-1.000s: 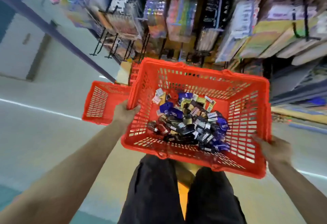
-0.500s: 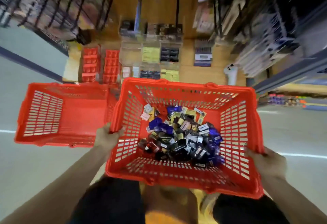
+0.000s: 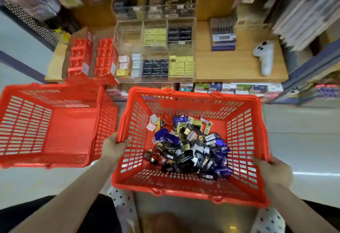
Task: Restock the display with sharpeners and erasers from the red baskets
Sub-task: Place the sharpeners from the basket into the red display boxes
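Note:
I hold a red basket point(image 3: 244, 137) in front of me by its two side rims. My left hand point(image 3: 114, 147) grips the left rim and my right hand point(image 3: 272, 171) grips the right rim. A heap of small packets point(image 3: 189, 149), purple, black and yellow, lies on the basket's floor. A second red basket point(image 3: 24, 122) with nothing visible inside sits to the left, touching the first. Beyond them a clear acrylic display point(image 3: 155, 48) stands on a wooden shelf point(image 3: 230, 67), its compartments part filled with yellow, black and pale boxes.
Two red cardboard trays point(image 3: 92, 55) stand left of the display. A box of pens point(image 3: 223, 38) and a white handheld device point(image 3: 265, 57) lie on the shelf to the right. Boxed goods line the shelf below. Hanging stock crowds both sides above. Pale floor lies to either side.
My view has tilted down and closer to the shelf, so the display is now in full sight. The held basket has come lower and level; both hands keep their grip on its rims.

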A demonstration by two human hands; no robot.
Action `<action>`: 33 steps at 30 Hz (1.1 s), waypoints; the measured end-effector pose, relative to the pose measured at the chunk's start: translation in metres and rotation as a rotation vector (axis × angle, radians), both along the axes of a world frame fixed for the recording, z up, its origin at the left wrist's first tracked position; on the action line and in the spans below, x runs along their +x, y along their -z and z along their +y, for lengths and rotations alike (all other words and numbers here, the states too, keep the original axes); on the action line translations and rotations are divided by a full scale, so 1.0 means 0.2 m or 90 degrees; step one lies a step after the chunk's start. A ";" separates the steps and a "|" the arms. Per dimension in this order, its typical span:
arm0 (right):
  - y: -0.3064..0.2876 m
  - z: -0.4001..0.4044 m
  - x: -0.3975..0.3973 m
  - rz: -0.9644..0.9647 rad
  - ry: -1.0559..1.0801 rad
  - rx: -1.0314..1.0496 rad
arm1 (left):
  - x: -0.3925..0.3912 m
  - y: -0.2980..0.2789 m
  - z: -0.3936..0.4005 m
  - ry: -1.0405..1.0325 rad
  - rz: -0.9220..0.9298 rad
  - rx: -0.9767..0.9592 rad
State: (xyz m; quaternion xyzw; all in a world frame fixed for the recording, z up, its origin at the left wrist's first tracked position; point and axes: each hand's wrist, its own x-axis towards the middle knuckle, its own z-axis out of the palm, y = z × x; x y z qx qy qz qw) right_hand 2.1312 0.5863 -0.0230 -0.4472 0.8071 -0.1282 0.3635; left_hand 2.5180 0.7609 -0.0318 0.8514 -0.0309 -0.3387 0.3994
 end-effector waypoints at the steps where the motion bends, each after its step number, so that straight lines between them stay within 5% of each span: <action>1: 0.03 -0.01 0.02 -0.009 0.001 -0.007 | 0.01 0.03 0.00 -0.007 0.001 -0.007; 16: 0.17 -0.11 0.30 0.012 -0.119 -0.088 | 0.19 0.20 -0.03 -0.019 -0.014 -0.048; 23: 0.04 -0.10 0.34 0.062 -0.269 -0.022 | 0.13 0.04 0.00 0.206 -0.155 0.087; 27: -0.11 0.03 0.39 0.062 -0.411 -0.105 | 0.05 -0.11 0.08 0.384 -0.286 0.127; 33: -0.22 0.21 0.53 0.015 -0.548 -0.118 | -0.06 -0.26 0.06 0.513 -0.250 0.072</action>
